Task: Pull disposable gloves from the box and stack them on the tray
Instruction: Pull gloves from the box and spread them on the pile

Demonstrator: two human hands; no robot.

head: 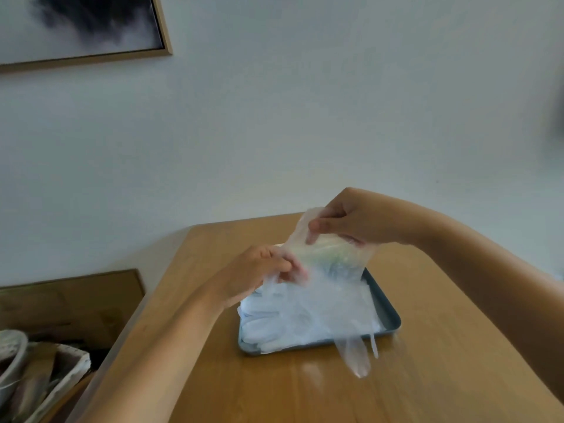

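Many clear gloves [308, 312] heaped on the grey tray [389, 315], on the tabletop [427, 377]. One further glove [332, 254] held above the heap, fingers [293, 265] of left hand [253, 273] and right hand [351, 221] pinching it, not yet laid down. Box unseen; remainder unknown.

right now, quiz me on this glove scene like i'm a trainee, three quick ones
1. True or false: the left hand and right hand both pinch the held glove above the tray.
2. Which hand is higher in the view? A) left B) right
3. Fill in: beside the glove stack, a loose glove hangs over the tray's ____ edge onto the wooden table.

Key: 1 true; 2 B; 3 near, the edge closest to the person.
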